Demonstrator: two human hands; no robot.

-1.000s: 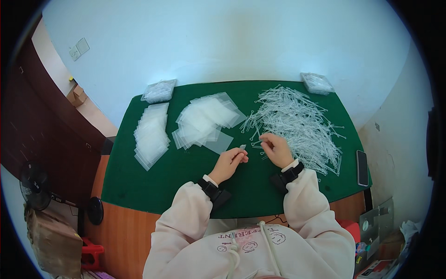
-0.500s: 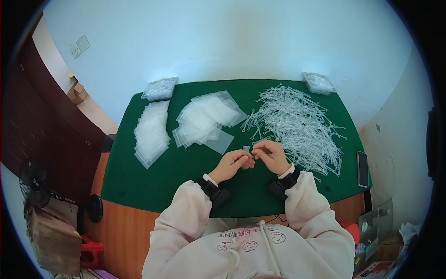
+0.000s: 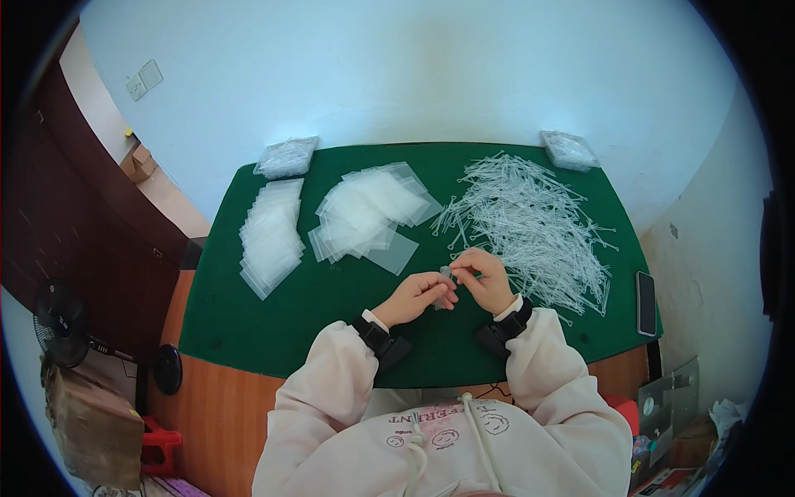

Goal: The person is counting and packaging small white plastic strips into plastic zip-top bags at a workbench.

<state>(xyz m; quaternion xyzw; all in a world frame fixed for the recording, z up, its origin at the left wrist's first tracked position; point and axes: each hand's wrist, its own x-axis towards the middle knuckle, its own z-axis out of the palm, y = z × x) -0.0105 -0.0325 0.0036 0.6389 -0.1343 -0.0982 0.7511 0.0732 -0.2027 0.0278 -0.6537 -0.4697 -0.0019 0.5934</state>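
Near the middle of the table's front half, my left hand (image 3: 414,297) is closed around a small bundle of thin clear plastic sticks (image 3: 445,271). My right hand (image 3: 484,280) is pinched at the bundle's upper end; whatever its fingertips hold is too small to make out. Just beyond the right hand spreads a large loose pile of clear plastic sticks with looped ends (image 3: 530,217). Flat clear plastic bags (image 3: 364,214) lie fanned out in a heap beyond my left hand. Farther left is an overlapping row of similar clear bags (image 3: 272,236).
A filled clear bag (image 3: 286,157) sits at the table's far left corner, another filled bag (image 3: 570,151) at the far right. A phone (image 3: 646,303) lies by the right edge of the green-covered table (image 3: 240,331). A black fan (image 3: 62,325) stands left of it.
My left hand has shifted slightly down and right, and the bundle in it now leans toward my right fingertips. My right hand stays almost in place.
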